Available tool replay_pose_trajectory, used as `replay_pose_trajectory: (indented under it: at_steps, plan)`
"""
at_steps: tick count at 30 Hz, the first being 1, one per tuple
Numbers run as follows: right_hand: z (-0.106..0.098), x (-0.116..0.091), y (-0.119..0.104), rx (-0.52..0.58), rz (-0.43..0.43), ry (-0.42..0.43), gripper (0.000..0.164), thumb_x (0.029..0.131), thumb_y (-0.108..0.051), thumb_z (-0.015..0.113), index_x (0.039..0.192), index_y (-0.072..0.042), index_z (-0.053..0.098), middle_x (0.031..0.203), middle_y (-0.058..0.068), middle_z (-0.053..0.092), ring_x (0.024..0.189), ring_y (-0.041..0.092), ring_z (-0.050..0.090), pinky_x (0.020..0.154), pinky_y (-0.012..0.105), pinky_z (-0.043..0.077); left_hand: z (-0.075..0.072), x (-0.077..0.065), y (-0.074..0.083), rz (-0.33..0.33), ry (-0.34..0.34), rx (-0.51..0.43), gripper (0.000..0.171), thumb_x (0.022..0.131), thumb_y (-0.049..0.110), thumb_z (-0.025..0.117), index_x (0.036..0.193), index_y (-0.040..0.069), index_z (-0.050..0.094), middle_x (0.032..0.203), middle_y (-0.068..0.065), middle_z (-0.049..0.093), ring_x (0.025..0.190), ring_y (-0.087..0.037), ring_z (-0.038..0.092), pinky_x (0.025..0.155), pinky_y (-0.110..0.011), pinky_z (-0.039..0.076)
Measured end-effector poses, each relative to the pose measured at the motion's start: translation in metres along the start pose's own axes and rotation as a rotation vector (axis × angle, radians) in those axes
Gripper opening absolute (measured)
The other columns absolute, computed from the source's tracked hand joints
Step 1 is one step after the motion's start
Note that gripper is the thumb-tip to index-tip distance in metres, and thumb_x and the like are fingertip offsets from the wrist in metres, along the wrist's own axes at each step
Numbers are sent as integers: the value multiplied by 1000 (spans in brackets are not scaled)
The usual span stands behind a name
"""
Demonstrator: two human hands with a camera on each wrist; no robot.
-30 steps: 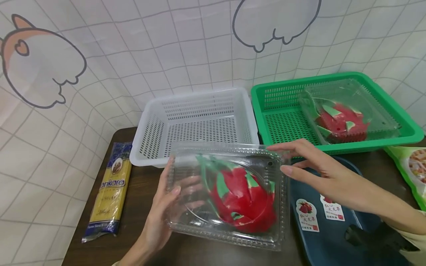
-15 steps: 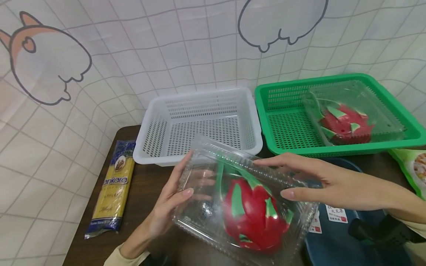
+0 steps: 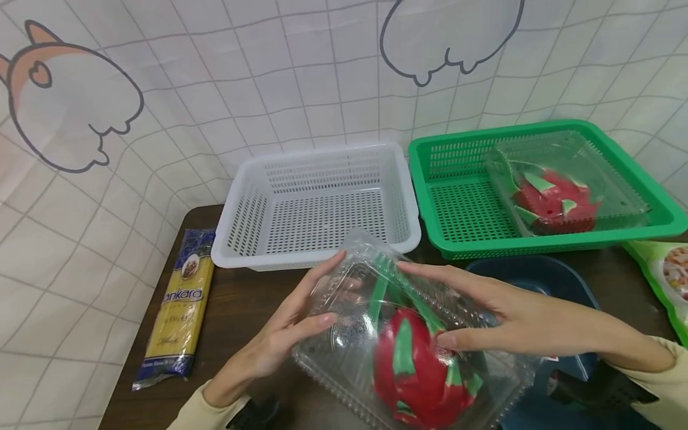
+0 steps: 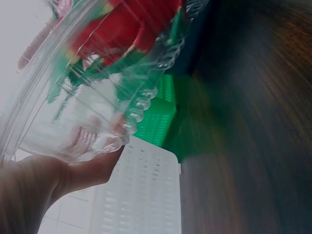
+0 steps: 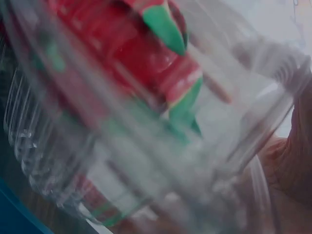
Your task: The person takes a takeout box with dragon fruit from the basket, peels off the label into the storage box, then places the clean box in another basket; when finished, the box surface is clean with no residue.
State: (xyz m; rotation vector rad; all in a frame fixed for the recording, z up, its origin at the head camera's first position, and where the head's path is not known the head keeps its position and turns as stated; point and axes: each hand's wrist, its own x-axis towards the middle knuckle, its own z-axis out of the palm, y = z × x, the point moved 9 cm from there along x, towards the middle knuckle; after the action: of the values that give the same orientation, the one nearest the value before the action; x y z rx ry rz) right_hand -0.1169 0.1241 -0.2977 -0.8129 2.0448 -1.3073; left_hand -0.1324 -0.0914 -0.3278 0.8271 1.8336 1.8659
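A clear plastic clamshell box with a red and green dragon fruit inside is held tilted above the near part of the table. My left hand grips its left side, the thumb on the near face and the fingers showing through the plastic. In the left wrist view the hand holds the box's corner. On the upper right side, my right hand holds the box between thumb and spread fingers. The right wrist view is blurred, with the dragon fruit close to the camera.
A white perforated basket stands behind the box. Right of it, a green basket contains another boxed dragon fruit. A dark blue tray lies partly under my right arm. A spaghetti packet lies left; a green bag lies right.
The box has turned clockwise and shifted right and nearer, both hands still on it. The stickers on the blue tray are now mostly covered by the box and right hand.
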Motion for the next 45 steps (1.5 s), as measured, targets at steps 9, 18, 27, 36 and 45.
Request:
replay_pose_trajectory:
  at_steps: [9, 18, 27, 36, 45]
  plan:
    - [9, 4, 8, 21, 71, -35, 78, 105, -28, 62, 165, -49, 16, 173, -7, 15, 154, 46, 24, 100, 73, 47, -1, 5, -3, -62, -68, 14, 71, 103, 12, 43, 168, 27, 21, 158, -18, 40, 141, -38, 45, 99, -54, 56]
    - [14, 5, 13, 102, 152, -47, 78, 107, -32, 59, 164, -53, 11, 173, -2, 13, 145, 41, 41, 93, 45, 59, -5, 9, -6, -118, -99, 64, 67, 104, 24, 42, 168, 26, 21, 170, -6, 21, 142, -43, 43, 102, -59, 51]
    - [10, 4, 16, 159, 133, -46, 75, 110, -26, 54, 165, -50, 9, 174, 3, 5, 130, 35, 58, 87, 42, 61, -5, 10, -1, -151, -145, 84, 66, 108, 25, 43, 168, 32, 18, 168, -7, 24, 142, -39, 44, 101, -54, 53]
    - [-12, -3, 29, 150, 67, 105, 73, 107, -25, 54, 167, -43, 17, 173, 12, 10, 146, 53, 29, 85, 56, 61, -7, 14, 8, -118, -112, 137, 57, 113, 31, 34, 168, 30, 21, 171, -4, 26, 146, -36, 43, 104, -54, 52]
    - [-75, -32, 53, 148, 49, 330, 67, 112, -19, 41, 166, -46, 12, 157, 21, 41, 103, 18, 72, 76, 41, 62, -15, 16, -2, -85, 30, 88, 60, 113, 49, 9, 169, 27, 19, 158, -17, 41, 134, -39, 52, 99, -60, 53]
